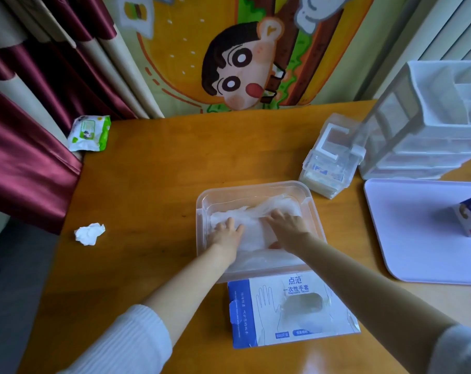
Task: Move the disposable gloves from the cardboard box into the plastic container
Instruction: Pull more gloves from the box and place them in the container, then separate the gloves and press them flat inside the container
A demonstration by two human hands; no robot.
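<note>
The job looks almost done. A big soft pile of disposable gloves (256,214) lies inside the plastic container (202,211), which sits in the middle of the table (148,184). Both hands are down in the container on top of the pile. The left hand (227,233) has its fingers spread out flat and presses on the gloves. The right hand (288,228) lies flat on the pile too, just beside the left one. Its thumb is at the near edge of the pile, and I cannot tell if the thumb is tucked under. Neither hand looks closed around anything. I think the hands are patting the gloves down so they fit. The cardboard box (291,311) lies flat on the table, touching the near side of the container. Through the hole in its top something pale shows. It may be a few gloves left inside, or just clear film, and I cannot tell which. If gloves are in there, they need to come out next. A flat white lid (418,230) waits well off to the right, so closing the container may be the last thing to do.
</note>
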